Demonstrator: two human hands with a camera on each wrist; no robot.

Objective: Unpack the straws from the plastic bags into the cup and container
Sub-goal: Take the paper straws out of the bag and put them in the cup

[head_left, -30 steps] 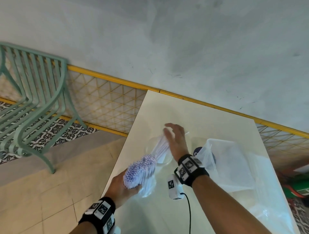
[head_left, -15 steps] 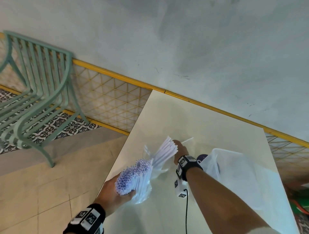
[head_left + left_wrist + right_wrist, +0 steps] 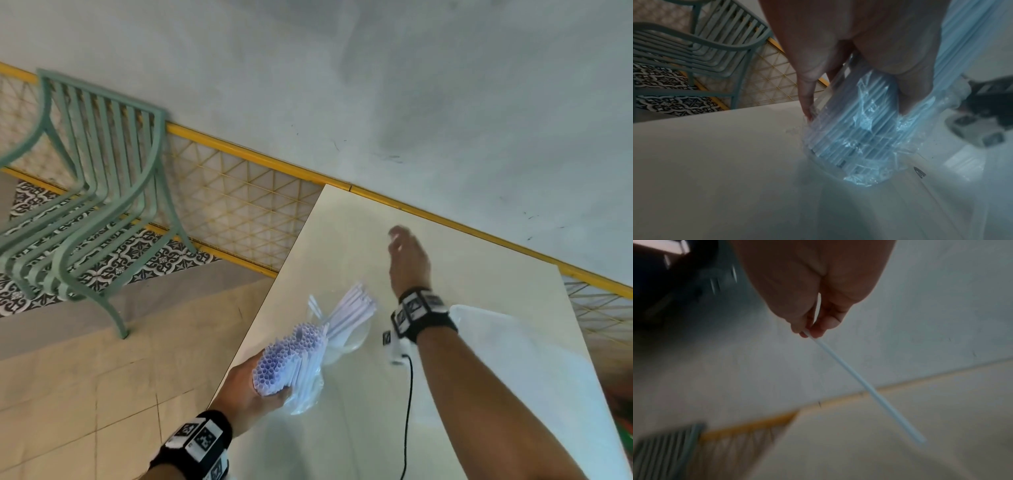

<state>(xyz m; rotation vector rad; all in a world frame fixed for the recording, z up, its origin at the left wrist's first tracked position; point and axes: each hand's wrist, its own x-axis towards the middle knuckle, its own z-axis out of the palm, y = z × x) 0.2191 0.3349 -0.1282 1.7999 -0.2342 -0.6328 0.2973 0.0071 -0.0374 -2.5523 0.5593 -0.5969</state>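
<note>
Straws in cup, bagged bundle held

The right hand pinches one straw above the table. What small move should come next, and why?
Probably bring the right hand back down and drop its single straw into the clear cup, which already holds loose straws. The left hand grips the bagged bundle of straws, so the cup seems the place for this one.

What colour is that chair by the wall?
The chair is pale green with thin slats, clearest in the head view.
</note>
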